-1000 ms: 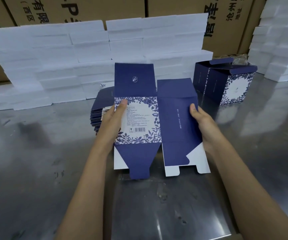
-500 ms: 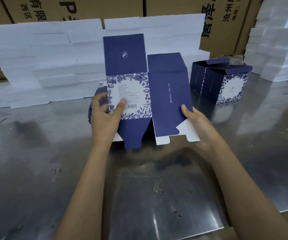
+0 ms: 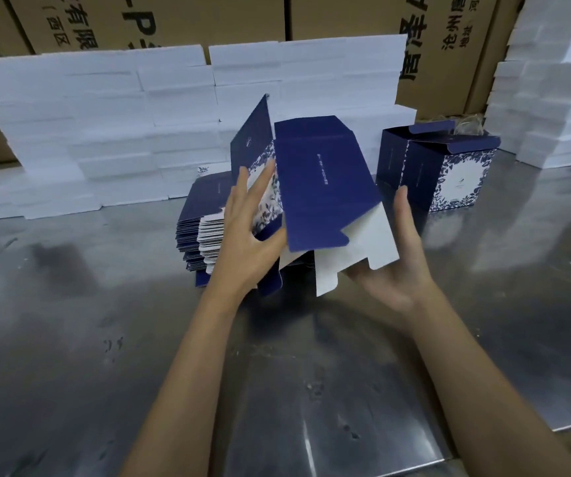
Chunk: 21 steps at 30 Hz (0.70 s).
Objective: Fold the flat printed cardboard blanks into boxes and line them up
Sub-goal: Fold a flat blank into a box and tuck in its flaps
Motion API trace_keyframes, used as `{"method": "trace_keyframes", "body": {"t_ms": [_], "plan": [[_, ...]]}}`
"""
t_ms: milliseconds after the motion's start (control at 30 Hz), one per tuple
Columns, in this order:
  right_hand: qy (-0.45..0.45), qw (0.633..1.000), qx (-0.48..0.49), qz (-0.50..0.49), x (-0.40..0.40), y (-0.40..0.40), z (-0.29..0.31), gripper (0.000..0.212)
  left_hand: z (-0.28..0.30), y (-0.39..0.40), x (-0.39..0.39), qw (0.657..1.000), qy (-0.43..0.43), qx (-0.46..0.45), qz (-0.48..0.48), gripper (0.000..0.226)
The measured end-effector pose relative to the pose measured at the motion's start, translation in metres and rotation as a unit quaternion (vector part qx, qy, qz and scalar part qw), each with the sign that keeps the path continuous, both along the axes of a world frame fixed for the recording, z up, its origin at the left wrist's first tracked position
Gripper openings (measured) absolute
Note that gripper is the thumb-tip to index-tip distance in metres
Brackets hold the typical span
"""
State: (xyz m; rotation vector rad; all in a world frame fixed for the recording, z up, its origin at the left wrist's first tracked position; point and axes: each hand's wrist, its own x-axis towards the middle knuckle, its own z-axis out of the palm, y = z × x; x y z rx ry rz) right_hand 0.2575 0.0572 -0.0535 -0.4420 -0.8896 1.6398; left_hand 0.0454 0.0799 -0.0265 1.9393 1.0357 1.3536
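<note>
While held off the steel table, half opened into a sleeve: navy cardboard blank, matte, with a thin line of pale print down the broad front panel, a blue-and-white leaf pattern on the panel turned to the left, white unprinted card on the inner faces and the notched bottom flaps. Top flap raised at the left, a small pale emblem on it. Sharp creases, rounded tab corners.

Left hand flat against the patterned side, fingers straight and spread, thumb low near the bottom edge. Right hand palm up beneath the white flaps, fingers straight and wide, cradling rather than pinching.

Just behind the left hand, on the table: stack of flat blanks, edges fanned, navy and white layers showing. Right of the held blank, well apart from it: finished box, upright, lid flaps partly open, same leaf border round a white centre; contents not discernible.

Along the back, white foam slabs piled in rows, another pile at the far right, dull and slightly grainy. Behind those, brown corrugated cartons with large black characters. Table surface brushed metal, scuffed, reflective.
</note>
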Motion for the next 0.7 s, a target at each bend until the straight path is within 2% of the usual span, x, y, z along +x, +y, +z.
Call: {"method": "trace_keyframes", "body": {"t_ms": [100,200,333,467,700], "plan": [[-0.133,0.989,0.044,-0.053,-0.015,0.0,0.001,0.082,0.005,0.0,0.0,0.995,-0.092,-0.011,-0.024,0.05],[-0.269,0.941,0.103,-0.179,-0.025,0.002,0.0,0.068,0.006,0.003,-0.001,0.988,-0.148,-0.025,-0.03,0.045],[-0.308,0.899,0.143,-0.277,-0.031,-0.001,0.002,0.066,0.007,0.004,-0.005,0.983,-0.173,-0.036,-0.057,0.051],[-0.339,0.87,0.131,-0.332,-0.04,0.001,0.0,0.064,0.011,0.002,-0.006,0.978,-0.195,-0.017,-0.068,0.059],[-0.383,0.813,0.136,-0.416,-0.049,0.006,-0.009,0.059,0.013,-0.002,-0.005,0.981,-0.179,0.035,-0.061,0.064]]}}
